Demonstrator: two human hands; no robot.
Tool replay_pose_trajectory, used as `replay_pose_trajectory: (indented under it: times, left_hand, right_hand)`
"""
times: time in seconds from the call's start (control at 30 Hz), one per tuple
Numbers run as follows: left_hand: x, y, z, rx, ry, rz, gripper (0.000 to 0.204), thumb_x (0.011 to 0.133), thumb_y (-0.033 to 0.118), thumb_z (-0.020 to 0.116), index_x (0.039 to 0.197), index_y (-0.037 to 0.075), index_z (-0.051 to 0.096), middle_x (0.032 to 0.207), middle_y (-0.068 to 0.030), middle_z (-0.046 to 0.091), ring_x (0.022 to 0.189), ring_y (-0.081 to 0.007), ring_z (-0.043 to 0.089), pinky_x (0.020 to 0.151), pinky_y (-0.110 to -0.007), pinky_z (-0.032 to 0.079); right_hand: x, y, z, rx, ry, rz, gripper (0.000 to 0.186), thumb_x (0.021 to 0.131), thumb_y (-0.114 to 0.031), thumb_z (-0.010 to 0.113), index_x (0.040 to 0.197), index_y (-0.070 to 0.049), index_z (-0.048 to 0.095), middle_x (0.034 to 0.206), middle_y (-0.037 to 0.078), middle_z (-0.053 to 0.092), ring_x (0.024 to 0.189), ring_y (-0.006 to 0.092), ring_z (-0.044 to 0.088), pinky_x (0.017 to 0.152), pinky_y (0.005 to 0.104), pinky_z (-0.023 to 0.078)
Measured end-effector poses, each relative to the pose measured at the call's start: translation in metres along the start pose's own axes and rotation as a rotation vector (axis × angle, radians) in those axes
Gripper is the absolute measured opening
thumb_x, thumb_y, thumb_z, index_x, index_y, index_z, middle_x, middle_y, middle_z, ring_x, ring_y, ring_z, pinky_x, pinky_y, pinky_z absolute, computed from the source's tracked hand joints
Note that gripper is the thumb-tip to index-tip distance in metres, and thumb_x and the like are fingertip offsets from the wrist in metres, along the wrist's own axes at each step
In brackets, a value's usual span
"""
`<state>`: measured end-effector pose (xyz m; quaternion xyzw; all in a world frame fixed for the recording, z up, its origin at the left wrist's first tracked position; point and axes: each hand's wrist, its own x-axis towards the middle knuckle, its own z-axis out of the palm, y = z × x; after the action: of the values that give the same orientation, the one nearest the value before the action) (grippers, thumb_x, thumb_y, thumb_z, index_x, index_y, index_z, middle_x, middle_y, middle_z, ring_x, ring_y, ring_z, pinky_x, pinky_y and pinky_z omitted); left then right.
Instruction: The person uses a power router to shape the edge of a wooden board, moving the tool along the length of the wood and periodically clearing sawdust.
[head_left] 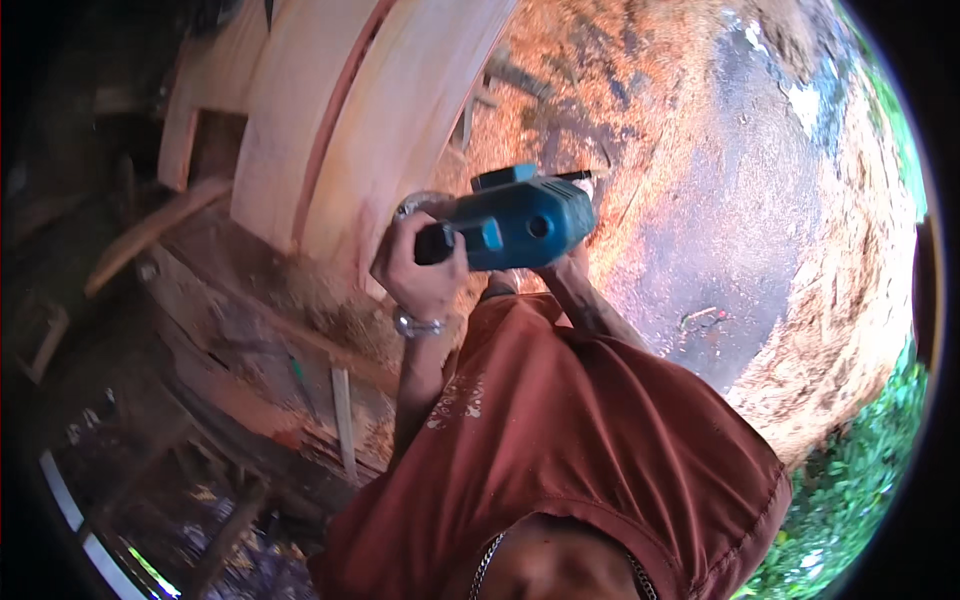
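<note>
A teal-and-black power tool (520, 225) is at the middle of the view, tilted sideways beside the right edge of pale, curved wooden boards (390, 130). My left hand (420, 260), with a metal bracelet at the wrist, is wrapped round a black grip at the tool's left end. My right hand (565, 265) holds the tool's right end from behind, its fingers mostly hidden by the housing. A shiny metal part (410, 208) shows at the tool's left end, near the board's edge; whether it touches the wood I cannot tell.
Timber framing and a narrow upright batten (342, 420) are at the lower left, among dark beams. Wood shavings and sawdust cover much of the ground (650, 150) to the right, with scattered offcuts at the top. Green plants (850, 480) line the far right rim.
</note>
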<state>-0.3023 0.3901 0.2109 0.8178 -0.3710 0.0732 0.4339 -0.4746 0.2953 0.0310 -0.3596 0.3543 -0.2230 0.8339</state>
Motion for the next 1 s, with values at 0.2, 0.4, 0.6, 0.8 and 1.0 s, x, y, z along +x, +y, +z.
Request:
replay_pose_trajectory:
  times: [0.2, 0.4, 0.6, 0.8, 1.0]
  left_hand:
    - [-0.058, -0.158, -0.033, -0.158, 0.084, -0.279, 0.011, 0.079, 0.004, 0.072, 0.088, 0.004, 0.064, 0.08, -0.0064, 0.064, 0.073, -0.0192, 0.062, 0.069, -0.032, 0.051]
    - [-0.108, -0.269, -0.054, -0.25, 0.169, -0.493, 0.016, 0.083, -0.001, 0.067, 0.099, 0.001, 0.066, 0.086, 0.0006, 0.065, 0.08, -0.0113, 0.06, 0.076, -0.028, 0.05]
    - [-0.123, -0.303, -0.039, -0.46, 0.304, -0.222, 0.014, 0.081, -0.004, 0.068, 0.094, 0.002, 0.071, 0.078, 0.0003, 0.067, 0.074, -0.0089, 0.062, 0.069, -0.027, 0.05]
    - [-0.164, -0.35, -0.029, -1.275, 0.444, -0.594, 0.019, 0.089, 0.014, 0.07, 0.105, 0.004, 0.069, 0.097, -0.0092, 0.072, 0.087, -0.022, 0.068, 0.079, -0.037, 0.054]
    - [-0.129, -0.289, -0.04, -0.582, 0.246, -0.604, 0.012, 0.091, 0.007, 0.06, 0.083, 0.0, 0.064, 0.071, -0.0061, 0.065, 0.068, -0.0191, 0.061, 0.066, -0.037, 0.047]
  right_hand:
    - [0.037, 0.066, 0.036, 0.15, -0.016, 0.052, 0.065, 0.103, -0.066, 0.041, 0.106, -0.005, 0.065, 0.091, 0.005, 0.066, 0.082, 0.0143, 0.061, 0.075, 0.0319, 0.051]
    - [0.032, 0.097, 0.093, -0.219, -0.168, -0.027, 0.05, 0.106, -0.049, 0.052, 0.11, -0.002, 0.066, 0.081, 0.0, 0.061, 0.068, 0.008, 0.055, 0.06, 0.0261, 0.046]
    - [0.035, 0.108, 0.097, -0.446, -0.119, -0.22, 0.058, 0.106, -0.055, 0.046, 0.097, -0.001, 0.066, 0.069, 0.004, 0.059, 0.056, 0.0119, 0.055, 0.052, 0.0274, 0.043]
    - [0.031, 0.125, 0.104, -0.497, -0.185, -0.471, 0.057, 0.105, -0.056, 0.047, 0.102, -0.001, 0.065, 0.08, 0.005, 0.062, 0.066, 0.0139, 0.055, 0.056, 0.0303, 0.045]
    - [0.018, 0.117, 0.125, -0.378, -0.149, -0.476, 0.048, 0.107, -0.056, 0.041, 0.11, -0.013, 0.062, 0.089, 0.002, 0.066, 0.072, 0.0128, 0.064, 0.054, 0.0282, 0.048]
